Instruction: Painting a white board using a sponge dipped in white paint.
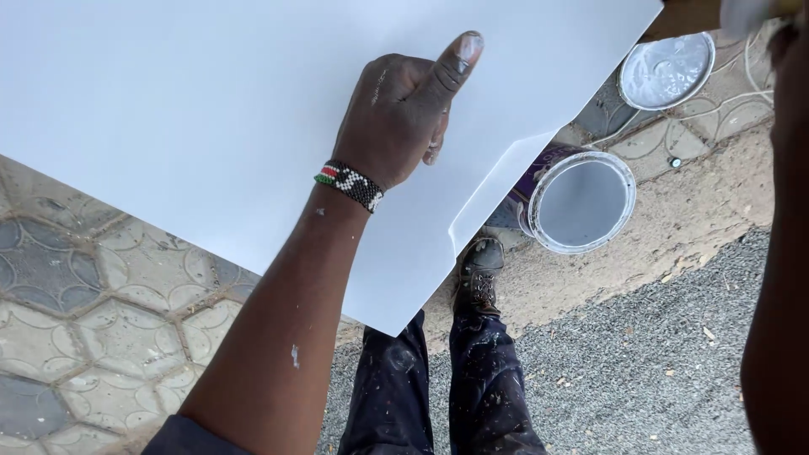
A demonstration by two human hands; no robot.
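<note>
My left hand [396, 118] grips a large white sheet [194, 109] that fills the upper left of the view. The thumb lies flat on top and the fingers curl under the sheet's lower edge, where a corner is folded up. A beaded bracelet [350, 184] circles that wrist. My right arm [779, 278] runs up the right edge of the view. Its hand [788, 38] is mostly cut off at the top right corner, beside a tan wooden piece [687, 17] and a blurred pale shape. Whether that hand holds anything is not visible.
An open paint can [581, 202] with pale grey paint stands on the ground below the sheet, its lid [666, 72] lying beyond it. My paint-spattered trousers and a shoe [480, 270] are beneath. Hexagonal paving [93, 320] lies left, sand and dark gravel [640, 371] right.
</note>
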